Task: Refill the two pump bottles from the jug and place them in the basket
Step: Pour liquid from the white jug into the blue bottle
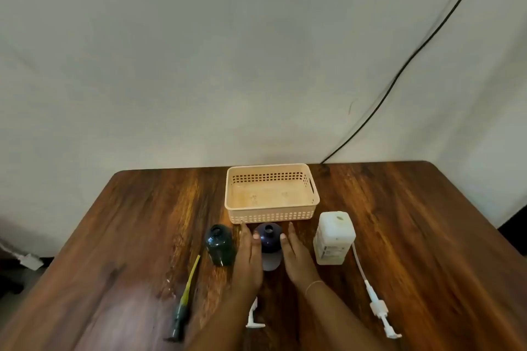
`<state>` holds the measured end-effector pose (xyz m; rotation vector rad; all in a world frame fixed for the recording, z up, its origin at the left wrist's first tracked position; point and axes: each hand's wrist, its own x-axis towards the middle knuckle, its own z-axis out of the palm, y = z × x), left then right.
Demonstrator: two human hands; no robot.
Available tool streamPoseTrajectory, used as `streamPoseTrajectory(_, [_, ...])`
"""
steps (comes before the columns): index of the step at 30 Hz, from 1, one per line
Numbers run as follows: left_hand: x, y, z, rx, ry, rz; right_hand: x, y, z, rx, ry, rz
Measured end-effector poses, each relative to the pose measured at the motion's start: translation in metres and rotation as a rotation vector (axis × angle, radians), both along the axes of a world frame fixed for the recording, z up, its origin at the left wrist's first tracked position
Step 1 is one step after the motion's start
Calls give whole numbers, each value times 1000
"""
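Observation:
A dark blue bottle (269, 239) stands uncapped in front of the basket, between my two hands. My left hand (248, 256) lies against its left side and my right hand (295, 256) against its right side, fingers stretched forward. A dark green bottle (220, 245) stands uncapped just left of my left hand. The white jug (334, 236) stands upright to the right. The peach basket (271, 194) sits behind them, with nothing in it.
Three pump heads lie on the wooden table (427, 222): a dark one with a yellow tube (185, 293) at the left, a white one (253, 316) under my forearms, and a white one with a long tube (376, 305) at the right. A black cable (399, 74) runs down the wall.

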<state>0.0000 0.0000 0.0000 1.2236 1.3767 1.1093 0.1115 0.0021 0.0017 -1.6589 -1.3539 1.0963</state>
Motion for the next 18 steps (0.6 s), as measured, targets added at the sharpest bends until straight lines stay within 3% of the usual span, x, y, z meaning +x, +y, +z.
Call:
streamPoseTrajectory(3, [1,3,-4,-140,-194,65,1,1,-10,-57,44,36])
streamPoseTrajectory(6, [0,1,-2,-189,-262,79,0,-1,-17,-66,11,70])
streamPoseTrajectory(18, [3,-39,-8,-180,-109,-28,13,-48,-27,2,-109,34])
